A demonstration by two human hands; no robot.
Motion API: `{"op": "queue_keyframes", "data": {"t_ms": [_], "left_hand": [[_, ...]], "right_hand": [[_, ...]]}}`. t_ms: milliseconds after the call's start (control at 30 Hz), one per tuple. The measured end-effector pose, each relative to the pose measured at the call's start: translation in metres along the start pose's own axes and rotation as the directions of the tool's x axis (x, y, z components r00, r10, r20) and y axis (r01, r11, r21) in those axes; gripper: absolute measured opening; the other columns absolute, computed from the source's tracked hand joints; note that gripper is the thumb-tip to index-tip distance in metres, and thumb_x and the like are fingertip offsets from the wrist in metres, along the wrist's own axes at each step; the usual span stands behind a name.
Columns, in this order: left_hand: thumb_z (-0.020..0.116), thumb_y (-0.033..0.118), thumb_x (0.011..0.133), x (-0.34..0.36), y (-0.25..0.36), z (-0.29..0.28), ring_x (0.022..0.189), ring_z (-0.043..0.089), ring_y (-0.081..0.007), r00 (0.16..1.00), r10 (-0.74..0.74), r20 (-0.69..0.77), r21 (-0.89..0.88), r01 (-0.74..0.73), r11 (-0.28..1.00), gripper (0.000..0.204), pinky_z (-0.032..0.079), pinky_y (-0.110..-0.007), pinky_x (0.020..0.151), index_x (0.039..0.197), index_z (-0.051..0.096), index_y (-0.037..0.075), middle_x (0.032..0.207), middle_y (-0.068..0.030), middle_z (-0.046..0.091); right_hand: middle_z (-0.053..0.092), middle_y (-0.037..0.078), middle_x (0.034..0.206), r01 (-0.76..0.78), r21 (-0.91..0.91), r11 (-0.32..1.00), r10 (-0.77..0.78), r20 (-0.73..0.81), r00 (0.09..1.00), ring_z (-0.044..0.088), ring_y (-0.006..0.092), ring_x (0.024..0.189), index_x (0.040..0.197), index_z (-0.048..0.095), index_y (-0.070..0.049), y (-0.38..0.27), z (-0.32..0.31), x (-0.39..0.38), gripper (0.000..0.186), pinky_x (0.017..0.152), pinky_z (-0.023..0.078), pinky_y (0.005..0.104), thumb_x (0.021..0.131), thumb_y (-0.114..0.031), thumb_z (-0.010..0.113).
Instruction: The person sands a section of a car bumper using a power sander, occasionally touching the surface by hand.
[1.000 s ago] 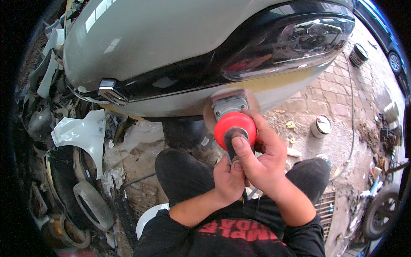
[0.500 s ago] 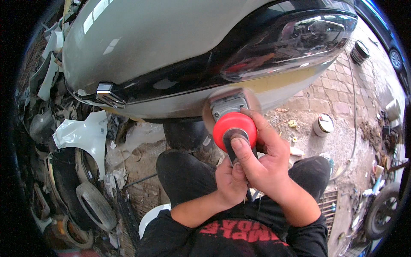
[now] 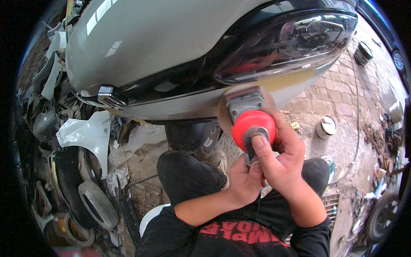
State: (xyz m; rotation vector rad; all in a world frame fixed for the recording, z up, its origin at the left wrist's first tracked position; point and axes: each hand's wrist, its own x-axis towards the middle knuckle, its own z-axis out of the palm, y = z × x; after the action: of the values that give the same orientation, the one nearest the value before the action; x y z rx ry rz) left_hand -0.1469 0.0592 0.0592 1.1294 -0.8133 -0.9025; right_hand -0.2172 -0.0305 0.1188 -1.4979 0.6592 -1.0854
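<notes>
Brick paving (image 3: pixel 332 96) shows beyond the right end of the pale vehicle bumper (image 3: pixel 180 109). We find both hands together, clamped on one power tool (image 3: pixel 253 124). Our right hand (image 3: pixel 284 156) wraps it from the right, thumb on top, with a finger reaching the red housing; our left hand (image 3: pixel 246 182) grips just behind. The tool lies straight ahead of the hands, its long axis running away from the body and slightly left. We rate the right hand nearer to the disc (image 3: pixel 225 120), which is blurred and probably spinning. It stands at the bumper, below the lower edge of the dark lamp (image 3: pixel 291 47), beside the left end of a yellow band (image 3: pixel 304 80). We cannot tell whether it touches. Further out, a tin (image 3: pixel 326 127) stands right; a white panel (image 3: pixel 87 132) lies below the bumper's left end.
</notes>
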Motion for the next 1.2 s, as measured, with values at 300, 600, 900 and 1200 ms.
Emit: {"op": "queue_keyframes", "data": {"t_ms": [300,600,900,1200], "left_hand": [[0.052,0.035,0.103,0.008,-0.010,0.015,0.070,0.059,-0.0087,0.996,0.087,0.013,0.107,-0.088,0.990,0.036,0.049,-0.029,0.062,0.109,0.055,0.000,0.080,-0.0024,0.063],[0.042,0.053,0.102,-0.005,-0.009,-0.021,0.102,0.062,-0.0183,0.994,0.108,-0.032,0.222,-0.098,0.970,0.066,0.050,-0.032,0.086,0.133,0.047,-0.005,0.112,-0.0107,0.063],[0.045,0.047,0.103,0.001,-0.011,-0.008,0.108,0.061,-0.0199,0.983,0.183,0.004,0.180,-0.180,0.967,0.062,0.049,-0.034,0.092,0.134,0.046,-0.006,0.118,-0.0120,0.062],[0.048,0.050,0.102,-0.002,-0.016,-0.017,0.118,0.058,-0.0242,0.994,0.111,-0.006,0.258,-0.106,0.960,0.063,0.047,-0.038,0.098,0.136,0.045,-0.004,0.128,-0.0148,0.058]], "right_hand": [[0.068,0.011,0.103,0.014,0.108,0.994,-0.005,-0.084,0.996,0.065,0.0146,0.093,0.131,0.056,0.006,0.009,-0.013,0.001,0.050,0.082,0.053,0.0294,0.091,-0.021,0.071],[0.072,0.020,0.096,0.085,-0.107,0.991,-0.078,0.063,0.995,0.073,0.0235,0.087,0.129,0.058,0.002,0.009,0.010,-0.001,0.051,0.078,0.056,0.0322,0.086,-0.020,0.075],[0.071,0.018,0.095,0.071,-0.055,0.996,-0.070,0.018,0.997,0.072,0.0210,0.085,0.129,0.059,0.002,0.010,0.002,0.000,0.049,0.077,0.055,0.0308,0.087,-0.019,0.073],[0.071,0.021,0.092,0.182,-0.140,0.973,-0.176,0.052,0.983,0.073,0.0301,0.082,0.129,0.059,0.000,0.019,0.000,0.002,0.052,0.074,0.056,0.0340,0.084,-0.022,0.075]]}}
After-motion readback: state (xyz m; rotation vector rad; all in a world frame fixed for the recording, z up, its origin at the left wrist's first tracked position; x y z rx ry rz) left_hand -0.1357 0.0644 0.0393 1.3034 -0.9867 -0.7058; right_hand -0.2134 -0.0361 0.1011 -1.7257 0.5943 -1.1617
